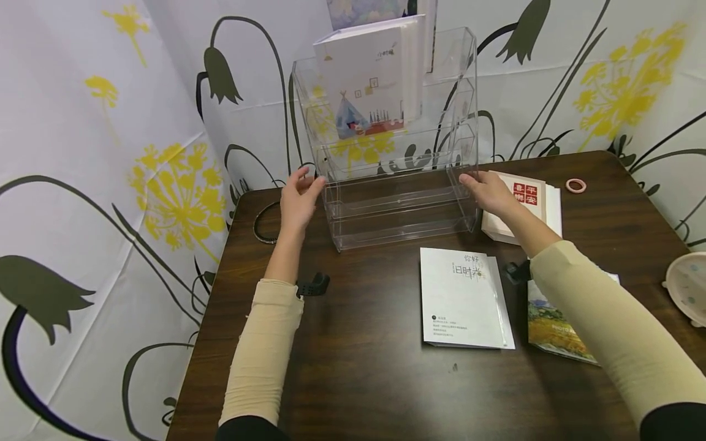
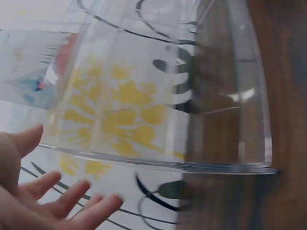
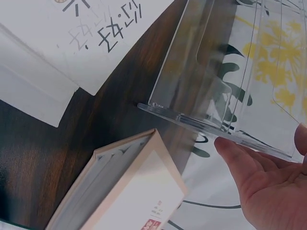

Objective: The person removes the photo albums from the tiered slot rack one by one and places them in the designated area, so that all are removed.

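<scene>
A clear acrylic tiered rack (image 1: 405,236) stands at the back of the table, with a white album (image 1: 364,79) showing a blue tent leaning in its upper part. My left hand (image 1: 300,199) is by the rack's left side; in the left wrist view its loosely spread fingers (image 2: 76,196) are just off the side panel. On the opposite side, my right hand (image 1: 491,193) has its fingertips at the panel's edge, seemingly touching it. The right wrist view shows those fingers (image 3: 235,158) fairly straight along the outside of the panel.
Right of the rack lies a beige book (image 1: 532,199) with red squares. A white booklet (image 1: 458,300) is in front, and a landscape-covered book (image 1: 557,324) lies partly under my right forearm. A pink ring (image 1: 576,185), a dark bracelet (image 1: 256,226) and a pale round object (image 1: 689,285) sit farther out.
</scene>
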`<state>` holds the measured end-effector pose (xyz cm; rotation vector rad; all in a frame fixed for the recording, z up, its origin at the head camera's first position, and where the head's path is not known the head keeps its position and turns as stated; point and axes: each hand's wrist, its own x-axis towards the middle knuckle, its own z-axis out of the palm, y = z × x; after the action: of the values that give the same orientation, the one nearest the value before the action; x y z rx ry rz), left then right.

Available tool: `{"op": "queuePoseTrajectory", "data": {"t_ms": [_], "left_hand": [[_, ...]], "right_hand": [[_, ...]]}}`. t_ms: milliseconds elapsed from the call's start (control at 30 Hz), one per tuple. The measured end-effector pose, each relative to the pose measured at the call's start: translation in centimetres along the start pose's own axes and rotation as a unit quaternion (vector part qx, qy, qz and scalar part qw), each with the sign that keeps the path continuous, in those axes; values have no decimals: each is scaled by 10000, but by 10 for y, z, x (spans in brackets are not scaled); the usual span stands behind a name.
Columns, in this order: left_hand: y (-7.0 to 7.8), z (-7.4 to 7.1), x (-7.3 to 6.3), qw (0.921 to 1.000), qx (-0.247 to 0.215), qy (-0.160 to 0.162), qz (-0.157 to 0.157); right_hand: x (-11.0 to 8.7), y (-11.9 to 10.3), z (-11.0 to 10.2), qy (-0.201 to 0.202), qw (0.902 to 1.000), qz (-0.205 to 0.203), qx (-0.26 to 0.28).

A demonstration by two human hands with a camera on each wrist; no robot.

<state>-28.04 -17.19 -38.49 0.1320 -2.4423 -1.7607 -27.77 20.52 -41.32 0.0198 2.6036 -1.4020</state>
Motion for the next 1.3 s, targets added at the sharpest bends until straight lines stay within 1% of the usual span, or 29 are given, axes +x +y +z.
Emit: {"op": "queuePoseTrajectory", "data": {"t_ms": [33, 100, 167, 233, 267, 333, 400, 433, 533, 600, 667, 767, 900, 967, 1067, 1167, 1233, 1300], "left_hand": [[5, 0, 3, 9995, 63, 259, 193], [15, 0, 8, 9945, 163, 798, 652], [26, 1, 12, 9866, 103, 1202, 1100], [36, 4, 15, 9759, -54, 1488, 1597], [42, 5, 16, 9705, -133, 1573, 1823], [53, 11, 18, 9614, -346, 1615, 2201], [63, 17, 18, 9552, -469, 1552, 2475], [68, 20, 18, 9550, -528, 1464, 2526], [83, 28, 14, 9580, -572, 1191, 2547], [91, 32, 12, 9613, -557, 1021, 2496], [98, 34, 12, 9646, -570, 895, 2415], [100, 38, 23, 9672, -549, 785, 2353], [98, 41, 41, 9684, -377, 762, 2344], [99, 42, 48, 9707, -309, 720, 2271], [103, 44, 54, 9766, -382, 496, 2057], [108, 45, 59, 9832, -472, 302, 1735], [111, 45, 62, 9852, -413, 283, 1641], [113, 46, 63, 9860, -259, 316, 1619]], "right_hand": [[0, 0, 0, 10, 10000, -21, 2], [0, -1, -1, -4, 10000, -24, -23], [0, -1, -1, -38, 10000, 5, -16], [-1, -1, -1, -68, 10000, 18, -43], [0, -2, -1, -82, 9999, 14, -65], [0, -2, -1, -69, 10000, 0, -21], [0, -2, -1, -47, 10000, -5, -20], [0, -2, -1, -52, 10000, 1, -7], [0, -2, -1, -71, 10000, 28, -11], [-1, -2, -1, -65, 9999, 25, -80], [-1, -2, -1, -57, 9999, 15, -142], [-1, -2, -2, -31, 9998, 18, -201], [0, -2, -1, -72, 9999, 34, -138], [1, -2, -1, -108, 9999, 21, -103], [1, -2, -1, -125, 9999, -3, -114], [2, -2, -1, -136, 9998, -29, -154], [1, -2, -2, -125, 9997, -40, -214], [1, -2, -3, -109, 9996, -48, -261]]}}
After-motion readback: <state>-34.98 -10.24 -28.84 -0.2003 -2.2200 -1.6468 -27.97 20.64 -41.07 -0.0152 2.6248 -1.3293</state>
